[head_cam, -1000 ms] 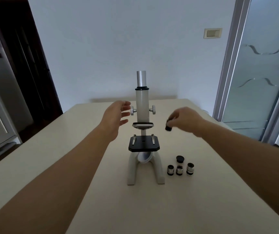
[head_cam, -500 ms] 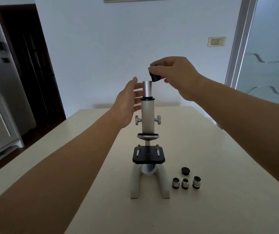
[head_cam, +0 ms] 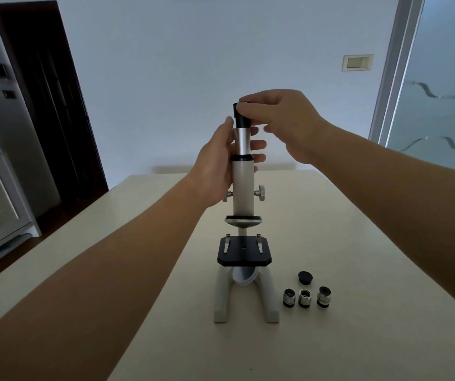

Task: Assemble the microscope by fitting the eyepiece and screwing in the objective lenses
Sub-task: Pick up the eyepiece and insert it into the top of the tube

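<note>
Fitting the eyepiece (head_cam: 241, 116) into the silver tube (head_cam: 242, 141) atop the microscope (head_cam: 244, 188), upright mid-surface (head_cam: 358, 243), well back from the near edge. Right hand (head_cam: 281, 125): fingers pinched on the black eyepiece, seemingly entering the tube; how deep, impossible to tell. Left hand (head_cam: 215, 166): fingers wrapped around the tube, steadying. Turret (head_cam: 243, 220) under the body bare, nothing screwed in. Three objective lenses (head_cam: 304, 298) waiting in a row just beside the base, toward the right edge, a black cap (head_cam: 305, 277) just behind them. Judged: first step nearly done, all lens screwing left.
</note>
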`<state>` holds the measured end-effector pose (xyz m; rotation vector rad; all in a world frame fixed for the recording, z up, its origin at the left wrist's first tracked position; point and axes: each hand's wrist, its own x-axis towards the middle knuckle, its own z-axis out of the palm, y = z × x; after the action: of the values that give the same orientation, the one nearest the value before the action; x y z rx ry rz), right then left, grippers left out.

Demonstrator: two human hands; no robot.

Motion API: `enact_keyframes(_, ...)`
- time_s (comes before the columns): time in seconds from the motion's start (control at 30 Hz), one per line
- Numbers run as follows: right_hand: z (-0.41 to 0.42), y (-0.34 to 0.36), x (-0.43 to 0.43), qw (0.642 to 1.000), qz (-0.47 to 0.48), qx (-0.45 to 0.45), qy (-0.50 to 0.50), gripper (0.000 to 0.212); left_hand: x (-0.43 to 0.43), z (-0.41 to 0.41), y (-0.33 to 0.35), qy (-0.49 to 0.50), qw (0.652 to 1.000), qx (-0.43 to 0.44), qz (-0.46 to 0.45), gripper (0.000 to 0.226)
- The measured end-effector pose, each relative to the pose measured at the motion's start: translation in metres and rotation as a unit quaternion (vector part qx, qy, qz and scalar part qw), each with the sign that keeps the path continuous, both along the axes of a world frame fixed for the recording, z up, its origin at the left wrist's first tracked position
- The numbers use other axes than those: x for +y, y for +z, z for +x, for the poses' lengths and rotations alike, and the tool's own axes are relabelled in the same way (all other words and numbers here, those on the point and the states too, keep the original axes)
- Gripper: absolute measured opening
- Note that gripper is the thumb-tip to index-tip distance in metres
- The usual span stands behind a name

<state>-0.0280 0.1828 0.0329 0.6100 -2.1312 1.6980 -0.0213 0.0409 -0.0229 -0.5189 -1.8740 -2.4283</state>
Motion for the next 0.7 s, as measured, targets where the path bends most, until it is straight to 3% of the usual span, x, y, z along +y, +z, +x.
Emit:
enact_keyframes(0.5, -0.001, -0.009, 0.004, 0.999, 0.033, 0.0, 0.012, 0.017, -0.002, 0.002, -0.003, -0.006, 1.0, 0.01, 0.01, 0.056)
enact_keyframes(0.7, -0.002, -0.016, 0.003, 1.0, 0.011, -0.003, 0.029, 0.016, 0.0, 0.003, -0.002, -0.006, 1.0, 0.018, 0.009, 0.04)
